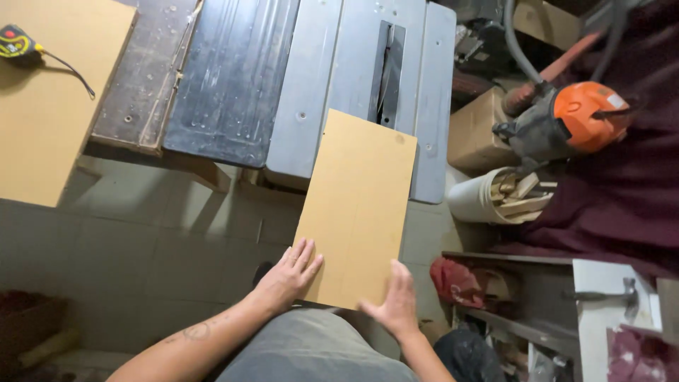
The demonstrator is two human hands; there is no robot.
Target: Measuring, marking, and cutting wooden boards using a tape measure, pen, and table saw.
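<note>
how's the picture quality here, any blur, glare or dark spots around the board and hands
Head view: the tan board is evenly lit and sharp, no glare; left hand and right hand are slightly soft at the fingertips; the saw table has a mild sheen; bottom left corner falls into shadow.

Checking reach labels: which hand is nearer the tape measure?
Left. The left hand rests on the board's near left edge; the right hand is farther right. The tape measure lies far upper left.
</note>
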